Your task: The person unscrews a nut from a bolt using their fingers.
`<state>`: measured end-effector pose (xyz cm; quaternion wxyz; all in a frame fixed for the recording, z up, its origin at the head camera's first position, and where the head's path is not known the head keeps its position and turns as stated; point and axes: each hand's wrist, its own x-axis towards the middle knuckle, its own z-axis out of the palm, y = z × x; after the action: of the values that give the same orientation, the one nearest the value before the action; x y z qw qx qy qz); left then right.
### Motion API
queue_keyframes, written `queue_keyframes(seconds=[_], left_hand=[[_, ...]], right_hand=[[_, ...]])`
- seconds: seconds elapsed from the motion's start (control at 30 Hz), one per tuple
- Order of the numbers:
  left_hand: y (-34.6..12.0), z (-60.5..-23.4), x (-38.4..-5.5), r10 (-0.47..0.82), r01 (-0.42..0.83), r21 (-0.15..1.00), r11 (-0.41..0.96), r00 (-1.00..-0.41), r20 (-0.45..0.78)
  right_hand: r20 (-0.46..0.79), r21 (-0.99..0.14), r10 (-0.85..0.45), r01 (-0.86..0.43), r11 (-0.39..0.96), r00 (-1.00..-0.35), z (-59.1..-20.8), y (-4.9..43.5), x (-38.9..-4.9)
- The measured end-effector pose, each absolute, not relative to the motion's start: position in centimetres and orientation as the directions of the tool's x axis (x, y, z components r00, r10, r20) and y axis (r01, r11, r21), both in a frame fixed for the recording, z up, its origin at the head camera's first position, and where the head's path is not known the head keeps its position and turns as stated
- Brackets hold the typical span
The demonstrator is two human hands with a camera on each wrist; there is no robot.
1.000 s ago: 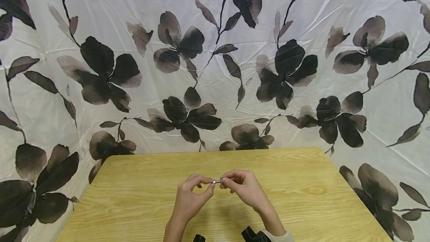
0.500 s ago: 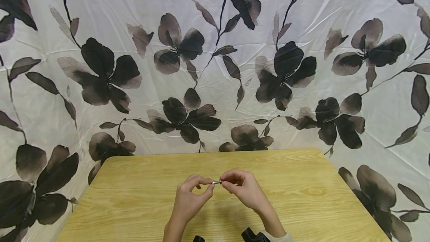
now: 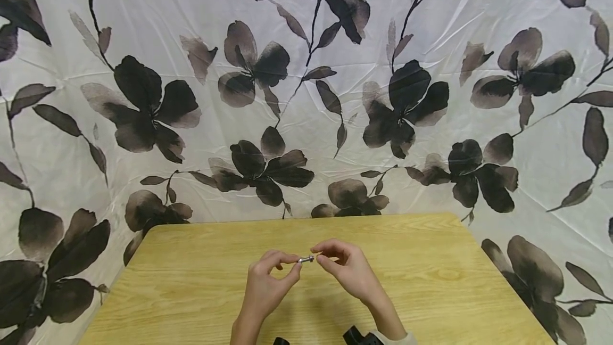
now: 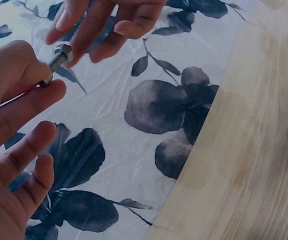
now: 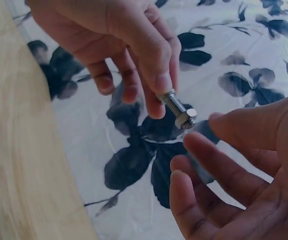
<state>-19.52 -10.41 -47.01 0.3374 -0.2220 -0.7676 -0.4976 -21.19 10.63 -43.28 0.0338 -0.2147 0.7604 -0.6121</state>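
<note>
Since half a second ago, the right hand has let go of the bolt, so a small gap now shows between its fingertips and the metal, while the left hand has shifted slightly leftward, taking the bolt along.

From the left, a pale cloth printed with dark flowers and leaves stands beside and behind the wood-grain worktop, whose far corners are rounded. Over the worktop's middle, the left hand pinches one end of the bolt between thumb and index finger; in the left wrist view the other fingers lie loosely bent beneath. A black device juts up at the bottom edge, near the left forearm.

The silvery, threaded bolt points from the left hand toward the right one, held clear of the worktop. Its free end carries a hexagonal piece; whether that is a head or a nut cannot be told.

Just beside that end, the right hand holds nothing: its thumb and index finger are narrowly parted, the remaining fingers gently bent. Below it sit another black device and, rightmost, a pale sleeve at the wrist.
</note>
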Motion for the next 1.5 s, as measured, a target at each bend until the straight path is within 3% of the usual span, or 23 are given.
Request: queue_keyframes(seconds=[0.37,1.5], left_hand=[[-10.41,-46.88,-19.52,0.003,0.666,0.633,0.394,-0.69,0.724],[-10.13,-46.84,-19.56,0.028,0.666,0.619,0.416,-0.69,0.724]], right_hand=[[0.12,-0.952,-0.431,-0.226,0.205,-0.894,-43.51,10.56,-21.4],[0.12,-0.964,-0.435,-0.209,0.162,-0.892,-43.07,10.77,-21.1]])
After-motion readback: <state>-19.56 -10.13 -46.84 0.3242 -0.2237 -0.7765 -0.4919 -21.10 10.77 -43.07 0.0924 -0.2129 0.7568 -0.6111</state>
